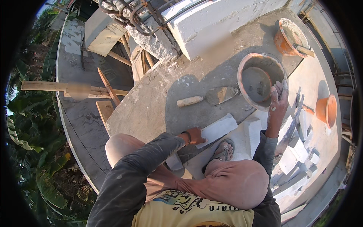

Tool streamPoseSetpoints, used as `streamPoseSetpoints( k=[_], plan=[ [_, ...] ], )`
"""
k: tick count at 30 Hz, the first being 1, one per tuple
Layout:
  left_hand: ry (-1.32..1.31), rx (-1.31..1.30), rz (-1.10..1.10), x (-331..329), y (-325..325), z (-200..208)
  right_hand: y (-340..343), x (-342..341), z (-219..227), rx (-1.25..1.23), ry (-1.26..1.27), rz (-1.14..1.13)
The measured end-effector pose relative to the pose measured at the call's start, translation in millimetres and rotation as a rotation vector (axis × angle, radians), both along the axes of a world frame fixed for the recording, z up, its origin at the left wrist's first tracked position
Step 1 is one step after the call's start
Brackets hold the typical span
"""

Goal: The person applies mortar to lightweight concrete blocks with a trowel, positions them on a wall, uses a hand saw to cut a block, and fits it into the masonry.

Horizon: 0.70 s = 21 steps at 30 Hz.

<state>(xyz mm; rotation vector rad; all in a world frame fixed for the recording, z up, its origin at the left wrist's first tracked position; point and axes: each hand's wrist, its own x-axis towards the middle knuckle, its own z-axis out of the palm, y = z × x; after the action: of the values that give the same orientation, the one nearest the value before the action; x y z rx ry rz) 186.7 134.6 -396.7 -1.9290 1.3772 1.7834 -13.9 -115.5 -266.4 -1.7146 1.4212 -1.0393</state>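
My right hand grips the right rim of a round bucket with an orange-tinged rim. Grey wet mortar lies in the bottom of the bucket. My left hand is closed on the left end of a long white lightweight block, which lies at a slant near my sandalled foot. Its fingertips are partly hidden. Between the bucket and the block, a trowel with a pale handle rests on the concrete, its blade smeared with mortar.
Another mortar-caked orange bucket stands far right, and a smaller orange bucket at the right. White block offcuts are strewn beside my right knee. A white block wall and bent rebar rise ahead. The slab's edge drops off at left beside timber planks.
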Motion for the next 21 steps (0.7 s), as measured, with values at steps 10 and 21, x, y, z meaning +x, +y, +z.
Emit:
streamPoseSetpoints(
  k=[10, 21],
  plan=[
    [-0.069, -0.373, 0.209, -11, -56, 37, 11, -2, -20, -0.389, 0.278, 0.270],
    [0.474, -0.551, 0.918, -10, -245, 85, 15, -4, -54, -0.351, 0.091, 0.406]
  ],
)
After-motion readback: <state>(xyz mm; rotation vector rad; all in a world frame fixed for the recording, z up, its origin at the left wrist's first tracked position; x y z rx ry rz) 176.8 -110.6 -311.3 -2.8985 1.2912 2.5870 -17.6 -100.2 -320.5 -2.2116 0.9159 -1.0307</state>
